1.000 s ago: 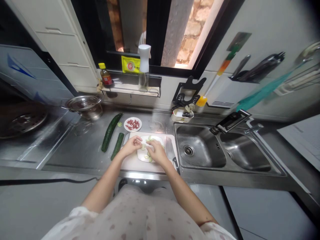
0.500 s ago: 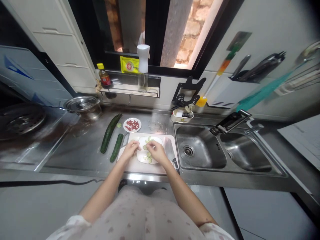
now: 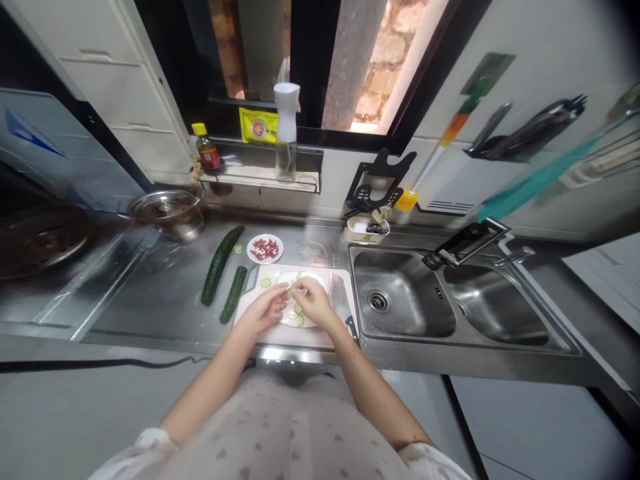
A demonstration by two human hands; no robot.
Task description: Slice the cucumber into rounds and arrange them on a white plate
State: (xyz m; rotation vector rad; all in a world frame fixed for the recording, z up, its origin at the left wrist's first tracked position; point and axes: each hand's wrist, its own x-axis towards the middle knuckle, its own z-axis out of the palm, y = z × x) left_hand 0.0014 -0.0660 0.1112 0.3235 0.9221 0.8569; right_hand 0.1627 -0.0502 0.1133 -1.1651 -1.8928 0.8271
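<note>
Both my hands are over a white plate point(image 3: 289, 320) of cucumber slices that sits on a white cutting board point(image 3: 253, 313). My left hand point(image 3: 265, 311) has its fingers curled at the plate's left edge, fingertips near a slice. My right hand point(image 3: 314, 301) pinches a thin cucumber slice above the plate. One loose slice point(image 3: 265, 283) lies on the board. A cleaver point(image 3: 340, 303) rests along the board's right side. A long cucumber point(image 3: 221, 262) and a shorter piece point(image 3: 234, 293) lie left of the board.
A small dish of red bits point(image 3: 265, 248) stands behind the board. A double steel sink point(image 3: 407, 300) is on the right, a steel pot point(image 3: 167, 211) at the back left, a shelf with a sauce bottle point(image 3: 207, 148) and a spray bottle point(image 3: 287, 127) under the window.
My left hand has moved right, from the plate's left side toward its middle, close to my right hand. A loose slice on the board is now uncovered. The view shifted slightly.
</note>
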